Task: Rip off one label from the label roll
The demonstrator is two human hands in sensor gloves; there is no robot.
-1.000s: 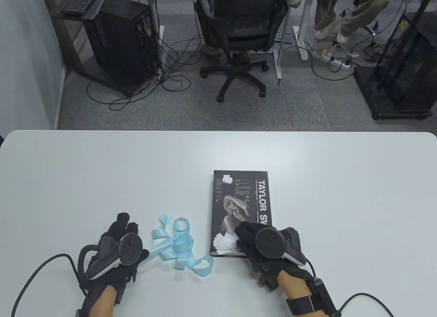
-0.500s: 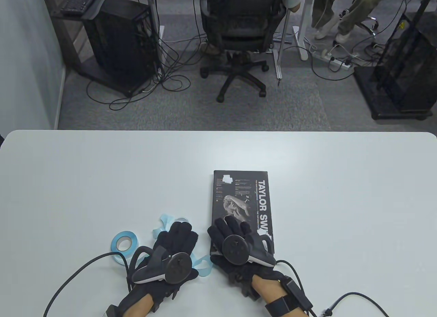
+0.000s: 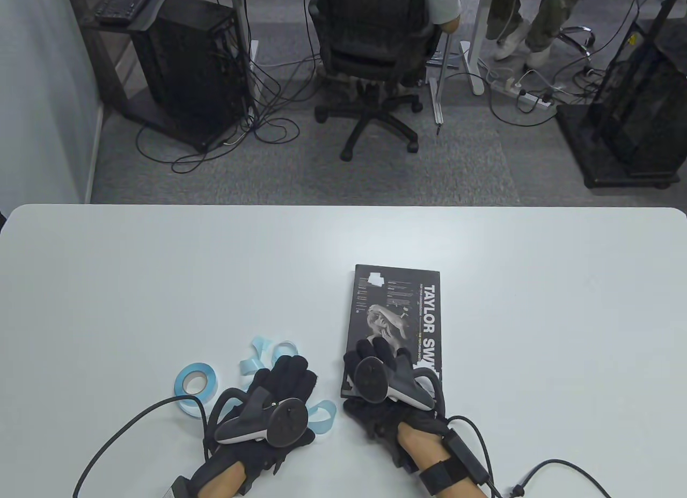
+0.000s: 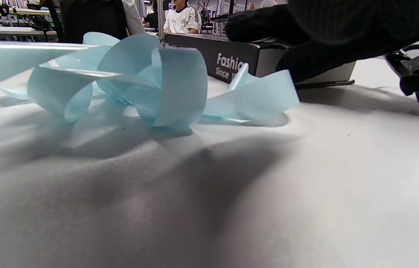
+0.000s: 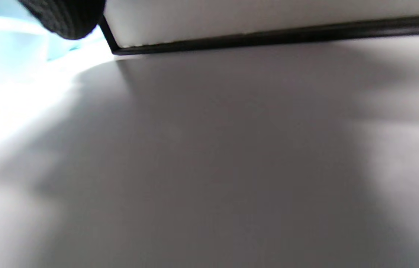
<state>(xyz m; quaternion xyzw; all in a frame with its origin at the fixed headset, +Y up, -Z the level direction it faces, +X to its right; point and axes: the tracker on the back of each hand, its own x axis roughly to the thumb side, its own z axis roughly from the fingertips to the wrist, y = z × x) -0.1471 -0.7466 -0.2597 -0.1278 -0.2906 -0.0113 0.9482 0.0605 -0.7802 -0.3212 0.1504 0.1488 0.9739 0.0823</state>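
The light blue label roll [image 3: 196, 382] lies flat on the white table [image 3: 161, 278], left of my hands. Its loose blue backing ribbon [image 3: 265, 353] lies in tangled curls beside it and fills the left wrist view [image 4: 164, 82]. My left hand [image 3: 292, 372] lies over the ribbon with fingers stretched forward; I see no grip on it. My right hand [image 3: 375, 353] rests flat on the near end of a black book [image 3: 397, 299]. In the left wrist view that hand [image 4: 306, 29] lies on the book's edge [image 4: 209, 52]. The right wrist view shows the book's lower edge [image 5: 268, 15] and one fingertip [image 5: 64, 15].
Glove cables trail off the table's near edge behind both wrists. Beyond the far edge stand an office chair [image 3: 375, 63], a computer tower [image 3: 193, 63] and floor cables.
My left hand moved right off the label roll onto the ribbon, uncovering the roll. My right hand shifted left on the book, and the book then slid slightly right.
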